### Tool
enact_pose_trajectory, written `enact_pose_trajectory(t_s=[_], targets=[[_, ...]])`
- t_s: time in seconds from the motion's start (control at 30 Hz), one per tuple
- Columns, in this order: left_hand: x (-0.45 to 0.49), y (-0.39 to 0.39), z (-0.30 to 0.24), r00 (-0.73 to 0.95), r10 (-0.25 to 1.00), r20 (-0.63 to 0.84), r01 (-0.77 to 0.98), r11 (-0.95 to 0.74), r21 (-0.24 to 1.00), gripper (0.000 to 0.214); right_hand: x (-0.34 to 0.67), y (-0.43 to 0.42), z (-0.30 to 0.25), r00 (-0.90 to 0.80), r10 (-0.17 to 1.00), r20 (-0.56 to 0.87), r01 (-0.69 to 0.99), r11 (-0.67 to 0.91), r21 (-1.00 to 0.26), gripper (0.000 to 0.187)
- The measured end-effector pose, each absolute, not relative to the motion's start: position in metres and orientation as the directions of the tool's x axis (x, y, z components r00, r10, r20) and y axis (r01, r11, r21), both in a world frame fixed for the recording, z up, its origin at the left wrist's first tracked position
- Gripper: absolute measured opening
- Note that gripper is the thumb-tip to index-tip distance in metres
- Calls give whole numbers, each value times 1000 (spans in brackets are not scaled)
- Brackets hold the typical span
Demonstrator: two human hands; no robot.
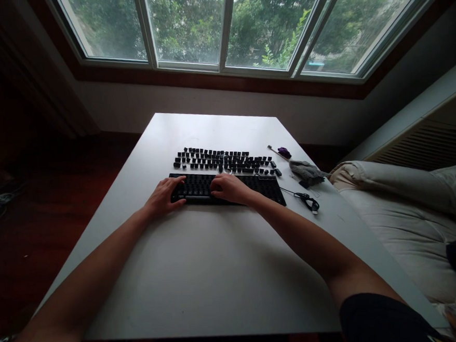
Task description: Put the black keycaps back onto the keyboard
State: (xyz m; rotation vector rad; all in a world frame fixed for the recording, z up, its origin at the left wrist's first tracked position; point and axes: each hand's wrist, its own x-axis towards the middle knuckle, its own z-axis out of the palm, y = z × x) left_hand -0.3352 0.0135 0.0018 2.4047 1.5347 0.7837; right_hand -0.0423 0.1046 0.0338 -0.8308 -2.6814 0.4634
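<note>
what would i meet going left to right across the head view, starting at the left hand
left hand → right hand → thin stick-like tool → grey cloth → pale padded seat

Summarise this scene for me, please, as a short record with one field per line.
Keyboard: black, lying on the white table
Left hand: at the keyboard's left end, thumb and fingers apart
Right hand: fingers curled at the keyboard's middle; anything held is hidden
Loose keycaps: black, in rough rows beyond the keyboard
Cable: black, bundled right of the keyboard
Cloth: grey, crumpled
Window: beyond the table
</note>
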Motion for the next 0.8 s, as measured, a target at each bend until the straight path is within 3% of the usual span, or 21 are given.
enact_pose_trajectory(t_s=[0.53,0.8], targets=[[-334,13,3,330,882,338,784,-455,421,75,-49,99,37,-814,559,159,516,821,-244,5],[-335,13,2,334,880,338,787,-458,413,74,-50,101,43,-798,601,54,560,771,-304,7]])
